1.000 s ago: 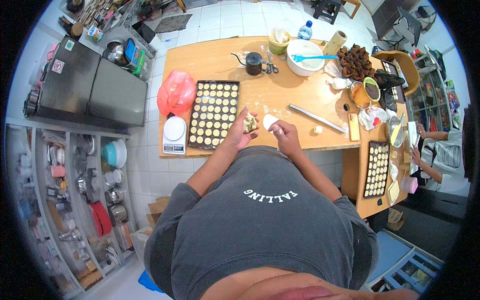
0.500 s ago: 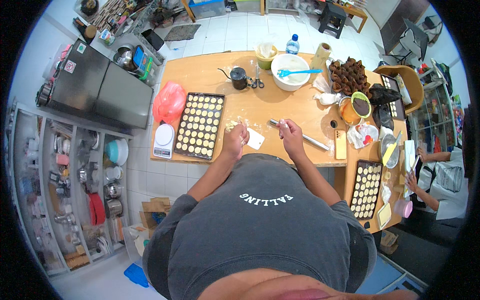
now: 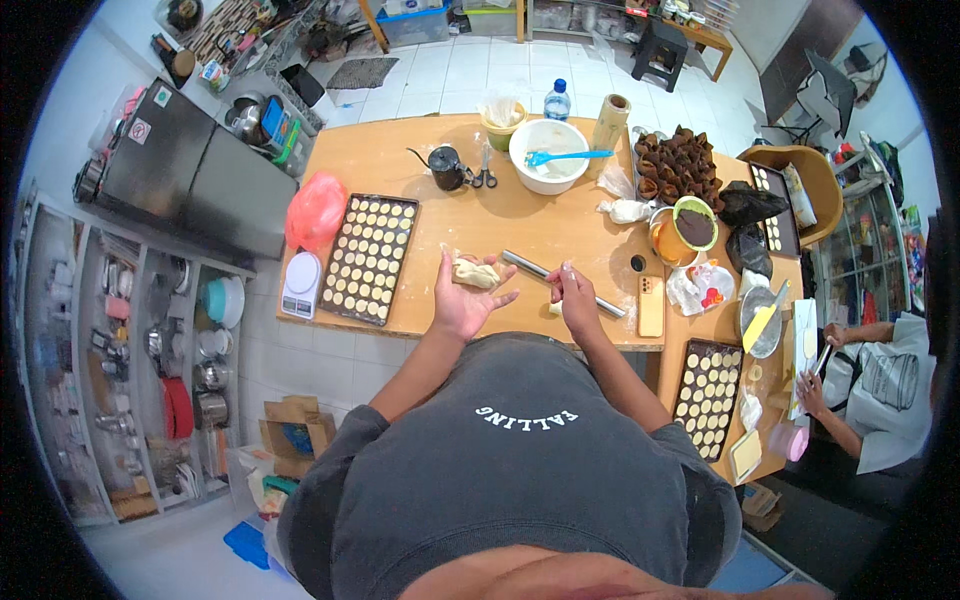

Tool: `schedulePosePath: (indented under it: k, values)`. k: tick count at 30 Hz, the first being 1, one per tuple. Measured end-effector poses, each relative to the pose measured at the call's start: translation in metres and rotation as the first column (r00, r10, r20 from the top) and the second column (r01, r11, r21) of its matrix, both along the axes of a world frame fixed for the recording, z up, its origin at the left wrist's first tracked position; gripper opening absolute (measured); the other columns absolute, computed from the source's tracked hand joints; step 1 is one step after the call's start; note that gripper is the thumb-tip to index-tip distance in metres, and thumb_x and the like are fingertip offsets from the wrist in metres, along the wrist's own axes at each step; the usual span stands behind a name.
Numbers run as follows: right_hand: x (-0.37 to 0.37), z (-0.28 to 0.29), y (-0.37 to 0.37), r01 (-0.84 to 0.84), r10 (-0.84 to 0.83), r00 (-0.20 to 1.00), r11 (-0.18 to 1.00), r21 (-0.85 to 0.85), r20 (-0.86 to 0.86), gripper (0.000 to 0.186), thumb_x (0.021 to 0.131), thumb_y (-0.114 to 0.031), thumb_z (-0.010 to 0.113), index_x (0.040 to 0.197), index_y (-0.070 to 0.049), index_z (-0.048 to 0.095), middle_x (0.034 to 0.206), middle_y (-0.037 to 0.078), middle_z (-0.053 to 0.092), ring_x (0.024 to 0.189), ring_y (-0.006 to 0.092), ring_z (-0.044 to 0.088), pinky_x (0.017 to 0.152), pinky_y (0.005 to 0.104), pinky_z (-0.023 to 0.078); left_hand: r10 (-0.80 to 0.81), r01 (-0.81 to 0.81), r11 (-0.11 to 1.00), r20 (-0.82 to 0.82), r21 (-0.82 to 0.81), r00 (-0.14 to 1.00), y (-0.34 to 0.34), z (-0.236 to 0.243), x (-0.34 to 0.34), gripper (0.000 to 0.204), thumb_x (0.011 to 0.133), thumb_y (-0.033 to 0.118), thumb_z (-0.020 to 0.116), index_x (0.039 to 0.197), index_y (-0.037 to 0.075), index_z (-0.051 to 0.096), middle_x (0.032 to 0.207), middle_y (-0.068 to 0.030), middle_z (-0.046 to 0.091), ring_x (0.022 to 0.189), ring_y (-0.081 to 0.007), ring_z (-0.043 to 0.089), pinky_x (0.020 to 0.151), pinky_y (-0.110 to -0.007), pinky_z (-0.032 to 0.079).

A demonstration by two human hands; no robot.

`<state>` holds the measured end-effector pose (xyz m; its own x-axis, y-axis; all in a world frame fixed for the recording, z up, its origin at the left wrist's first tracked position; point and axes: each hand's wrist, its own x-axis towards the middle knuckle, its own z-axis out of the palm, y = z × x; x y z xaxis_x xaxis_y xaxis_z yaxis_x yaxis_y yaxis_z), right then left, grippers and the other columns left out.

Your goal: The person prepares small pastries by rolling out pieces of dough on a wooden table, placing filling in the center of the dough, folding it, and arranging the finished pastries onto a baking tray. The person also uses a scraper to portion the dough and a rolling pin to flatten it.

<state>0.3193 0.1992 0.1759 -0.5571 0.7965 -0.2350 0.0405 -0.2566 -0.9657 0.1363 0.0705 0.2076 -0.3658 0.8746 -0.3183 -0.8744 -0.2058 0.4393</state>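
My left hand (image 3: 462,306) is turned palm up with its fingers stretched out. A pale, lumpy piece of dough (image 3: 476,273) rests across the palm and fingers. My right hand (image 3: 575,305) is closed in a pinch, its fingertips pointing up. What it holds, if anything, is too small to make out. A small pale thing (image 3: 556,309) shows at that hand's left side, its kind unclear. A metal rolling rod (image 3: 527,264) lies slanting on the table, partly behind my right hand. Left of my left hand is a dark tray (image 3: 355,318) with rows of round dough pieces.
Around these are a scale (image 3: 300,285), pink bag (image 3: 316,212), black kettle (image 3: 446,168), scissors (image 3: 485,172), white bowl (image 3: 548,178), brown paper cups (image 3: 678,170) and phone (image 3: 650,307). A second tray (image 3: 708,400) stands right, near another person's hands (image 3: 822,365).
My left hand has opened from a closed grip and turned palm up, showing the dough. My right hand stays pinched, slightly lower in the picture. The whole view has shifted.
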Motion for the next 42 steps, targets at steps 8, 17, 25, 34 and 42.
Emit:
schedulePosePath:
  k: [8,17,25,34,42]
  values:
    - [0.017,0.002,0.012,0.043,-0.043,0.999,0.999,0.031,0.005,0.042,0.113,-0.032,0.042,0.097,-0.002,0.067,0.067,-0.003,0.047,0.064,0.0069,0.043,0.061,0.0257,0.036,-0.058,0.063,0.988,0.036,-0.143,0.998,0.015,-0.014,0.005,0.013,0.102,0.024,0.046,0.103,0.015,0.056,0.102,-0.0111,0.062,0.096,-0.0313,0.064,0.075,-0.041,0.055]
    - [0.016,0.014,0.016,-0.070,0.075,0.997,0.980,0.185,-0.024,0.038,0.113,-0.029,0.039,0.105,-0.002,0.066,0.074,-0.002,0.050,0.069,0.0081,0.045,0.066,0.0258,0.039,-0.081,0.060,0.989,-0.158,-0.133,0.984,0.020,0.002,0.014,0.007,0.102,0.021,0.049,0.108,0.017,0.050,0.063,0.0009,0.046,0.044,-0.0164,0.042,0.038,-0.033,0.031]
    - [-0.017,0.000,0.034,-0.193,0.104,0.965,0.905,-0.380,-0.242,0.058,0.111,-0.057,0.033,0.131,-0.007,0.055,0.106,0.008,0.062,0.100,0.0190,0.060,0.089,0.0385,0.051,-0.086,0.010,0.995,-0.793,-0.100,0.603,0.033,0.020,0.015,0.045,0.105,0.019,0.048,0.148,0.010,0.036,0.126,-0.0116,0.055,0.116,-0.0161,0.054,0.096,-0.031,0.049]
    - [-0.030,0.030,0.033,-0.291,-0.181,0.858,0.601,-0.745,-0.480,0.056,0.105,-0.067,0.038,0.131,-0.019,0.053,0.119,0.013,0.064,0.107,0.0300,0.064,0.080,0.0443,0.060,0.153,0.035,0.987,-0.849,0.158,-0.506,0.037,0.078,0.032,0.083,0.090,0.018,0.075,0.160,0.014,0.030,0.163,-0.0291,0.028,0.153,-0.0476,0.026,0.121,-0.053,0.032]
    - [-0.008,-0.016,0.059,-0.435,0.047,0.785,0.752,-0.496,-0.618,0.030,0.106,-0.037,0.061,0.087,-0.014,0.057,0.077,0.004,0.059,0.063,0.0161,0.058,0.048,0.0284,0.046,-0.057,-0.328,0.944,-0.998,-0.041,-0.037,0.021,0.041,0.019,0.081,0.091,0.016,0.072,0.159,0.004,0.029,0.154,-0.0250,0.035,0.143,-0.0395,0.041,0.119,-0.049,0.034]
